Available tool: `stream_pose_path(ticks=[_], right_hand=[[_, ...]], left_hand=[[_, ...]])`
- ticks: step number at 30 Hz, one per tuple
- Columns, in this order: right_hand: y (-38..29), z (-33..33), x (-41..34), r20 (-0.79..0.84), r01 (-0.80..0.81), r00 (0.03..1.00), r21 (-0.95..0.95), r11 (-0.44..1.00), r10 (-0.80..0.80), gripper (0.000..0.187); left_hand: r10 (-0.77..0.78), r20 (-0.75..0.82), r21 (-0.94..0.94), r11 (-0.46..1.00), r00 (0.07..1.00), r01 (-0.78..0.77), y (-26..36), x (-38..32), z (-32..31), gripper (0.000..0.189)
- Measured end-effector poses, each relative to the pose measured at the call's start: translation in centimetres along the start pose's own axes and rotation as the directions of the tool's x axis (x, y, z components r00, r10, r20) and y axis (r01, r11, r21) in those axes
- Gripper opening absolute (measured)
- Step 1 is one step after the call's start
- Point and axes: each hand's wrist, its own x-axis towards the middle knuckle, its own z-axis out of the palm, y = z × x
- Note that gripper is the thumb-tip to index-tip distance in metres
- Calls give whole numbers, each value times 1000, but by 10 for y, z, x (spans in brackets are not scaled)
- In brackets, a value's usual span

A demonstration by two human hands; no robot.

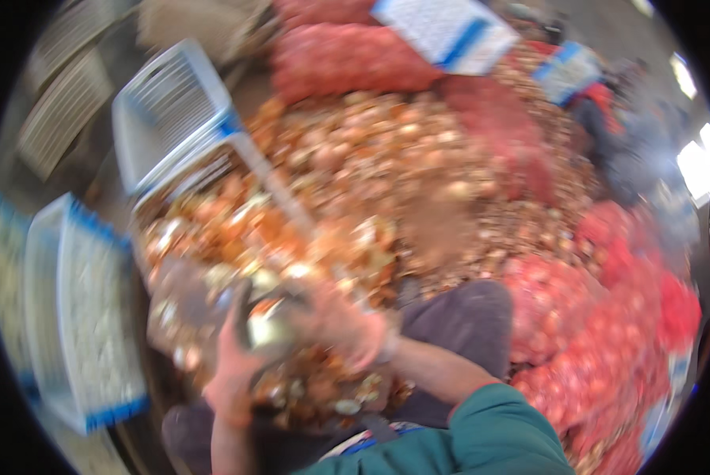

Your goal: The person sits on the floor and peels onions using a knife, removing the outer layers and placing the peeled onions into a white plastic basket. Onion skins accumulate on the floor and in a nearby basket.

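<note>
An onion (267,330), pale green-white with some orange skin, sits in my left hand (236,362), which wears a pinkish glove with dark fingertips. My right hand (349,326), gloved alike, is close on the right side of the onion and blurred by motion; whether it holds a tool cannot be told. Beneath and beyond both hands lie onions and loose orange onion skins (230,208), in and around a crate with a pale rim.
An empty white plastic crate (173,113) with blue edges tilts at upper left. A filled crate (99,332) stands left. Onions (384,136) spread ahead, with red mesh sacks (349,59) behind and more mesh sacks of onions (598,344) at right. A person (598,119) is at upper right.
</note>
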Motion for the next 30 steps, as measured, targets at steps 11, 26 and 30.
stream_pose_path(ticks=[11,26,30], right_hand=[[-104,-20,27,216,-717,639,513,471,738,17],[-139,-17,17,186,-512,857,416,752,480,18],[-108,-23,27,227,-641,734,542,543,640,16]], left_hand=[[-233,-12,-193,955,972,227,35,-33,-1,94],[-271,35,-364,893,962,265,66,-35,10,71],[-250,-4,-180,952,968,246,66,-41,6,83]])
